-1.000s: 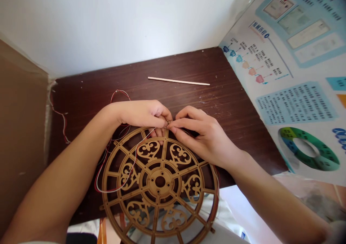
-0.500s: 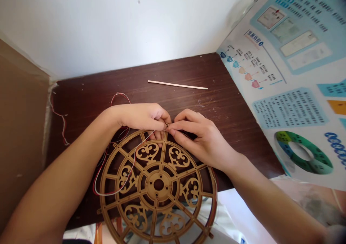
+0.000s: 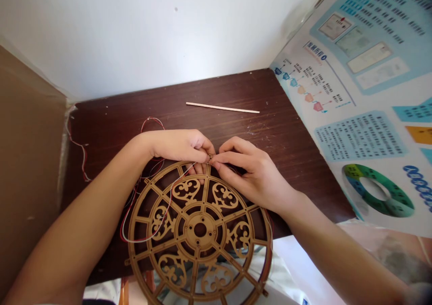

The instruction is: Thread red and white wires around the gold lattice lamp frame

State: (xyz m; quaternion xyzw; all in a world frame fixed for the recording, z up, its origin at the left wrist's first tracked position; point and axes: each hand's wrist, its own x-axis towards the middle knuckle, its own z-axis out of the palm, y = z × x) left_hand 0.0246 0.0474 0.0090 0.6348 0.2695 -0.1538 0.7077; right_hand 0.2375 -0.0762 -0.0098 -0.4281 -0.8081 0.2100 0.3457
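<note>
A round laser-cut wooden wheel (image 3: 200, 230) with scrollwork panels and spokes stands tilted at the table's near edge, its lower part hanging past that edge. My left hand (image 3: 180, 146) and my right hand (image 3: 248, 170) meet at its top rim. Fingertips of both pinch a tiny brown wooden piece (image 3: 210, 157) there. Thin white and red wires (image 3: 145, 237) run behind the wheel and up towards that piece, with a red loop (image 3: 152, 121) lying beyond my left hand. The fingers hide most of the tiny piece.
The dark wood table (image 3: 216, 93) is bounded by a white wall, a cardboard panel (image 3: 30, 161) at left and a printed blue-and-white poster (image 3: 364, 129) at right. A thin pale wooden stick (image 3: 222, 108) lies beyond my hands. A red-and-white wire (image 3: 79, 149) lies at the left edge.
My hands hold the same pinch at the rim. The whole scene has shifted slightly with my head, and the wheel sits a little differently against the table.
</note>
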